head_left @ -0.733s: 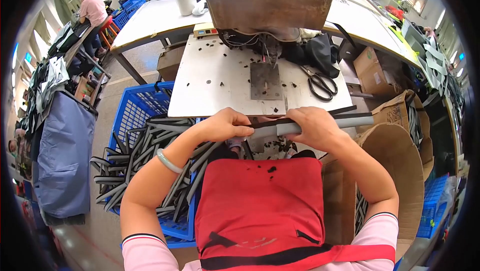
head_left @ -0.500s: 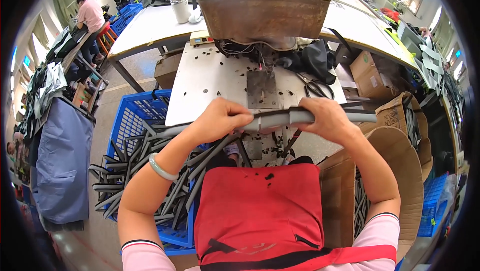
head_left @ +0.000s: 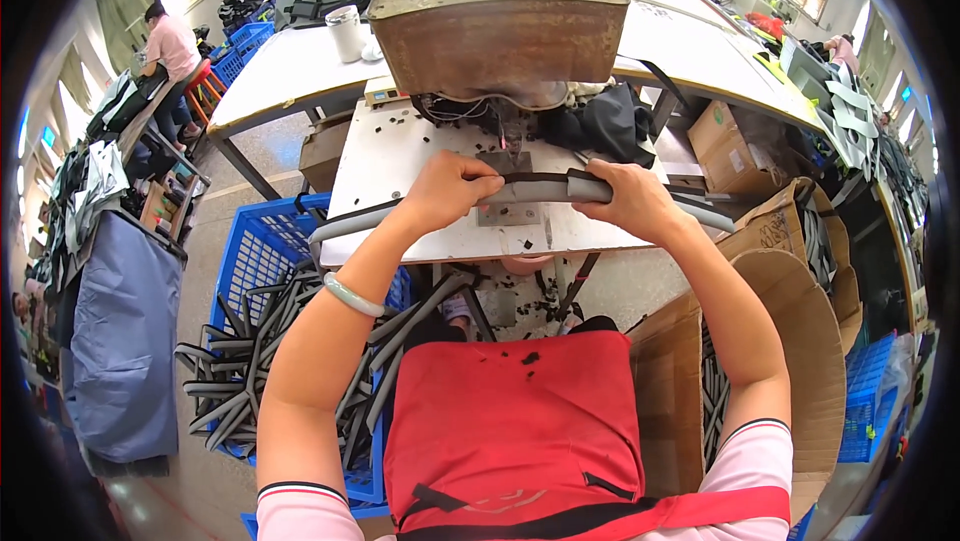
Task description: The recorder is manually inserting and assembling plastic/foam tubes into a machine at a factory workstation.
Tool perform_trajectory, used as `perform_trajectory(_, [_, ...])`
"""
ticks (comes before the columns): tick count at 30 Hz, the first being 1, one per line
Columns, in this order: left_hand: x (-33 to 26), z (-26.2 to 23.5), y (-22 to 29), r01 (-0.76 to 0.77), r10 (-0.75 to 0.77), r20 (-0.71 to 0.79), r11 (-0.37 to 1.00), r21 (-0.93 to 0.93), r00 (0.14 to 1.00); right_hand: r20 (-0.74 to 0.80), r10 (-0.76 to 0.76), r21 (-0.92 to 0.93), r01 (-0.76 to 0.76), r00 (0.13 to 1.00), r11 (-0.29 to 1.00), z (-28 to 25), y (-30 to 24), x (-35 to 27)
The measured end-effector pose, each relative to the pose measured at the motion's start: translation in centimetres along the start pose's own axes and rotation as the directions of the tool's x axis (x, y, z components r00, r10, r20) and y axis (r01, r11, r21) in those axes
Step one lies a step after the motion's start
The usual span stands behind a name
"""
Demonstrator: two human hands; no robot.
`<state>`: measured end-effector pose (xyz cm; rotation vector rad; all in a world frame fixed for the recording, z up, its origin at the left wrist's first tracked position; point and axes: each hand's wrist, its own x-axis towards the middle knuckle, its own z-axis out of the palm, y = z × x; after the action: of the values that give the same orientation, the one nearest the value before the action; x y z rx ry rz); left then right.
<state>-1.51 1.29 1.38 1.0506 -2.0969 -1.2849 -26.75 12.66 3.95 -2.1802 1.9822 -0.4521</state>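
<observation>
Observed long, bowed, tubular grey-and-black strip (head_left: 537,188) pinched in left grip (head_left: 452,187) and right grip (head_left: 632,201); runs lengthwise left to right.

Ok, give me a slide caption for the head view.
Left hand and right hand grip a grey-black strip at a sewing machine, a blue crate of more strips nearby.

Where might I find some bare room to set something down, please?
The white table looks bare between the white canister and the table's front-left corner. The machine bed is crowded: black scraps at left, black cloth at right, with the left hand and right hand holding a grey strip over it. The blue basket is heaped with strips.
</observation>
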Motion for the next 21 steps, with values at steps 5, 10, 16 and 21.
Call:
perform_trajectory(5, [0.9,0.0,-0.3,-0.024,0.024,-0.008,1.0,-0.016,1.0,0.01,0.008,0.012,-0.008,1.0,1.0,0.1,0.6,0.8])
perform_trajectory(10, [2.4,-0.4,-0.5,-0.054,0.053,-0.03,0.998,-0.027,0.998,-0.061,-0.006,0.021,0.007,0.998,1.0,0.9,1.9,2.5])
perform_trajectory(16, [0.3,-1.5,-0.8,-0.14,0.154,-0.248,0.987,0.075,0.956,-0.2,0.101,0.095,-0.084,0.975,0.992,1.7,1.5,0.1])
perform_trajectory(21, [-3.3,3.4,0.6,-0.288,0.243,0.185,0.915,0.281,0.952,0.034,-0.591,-0.332,0.566,0.806,0.754,8.7,-11.8,-5.8])
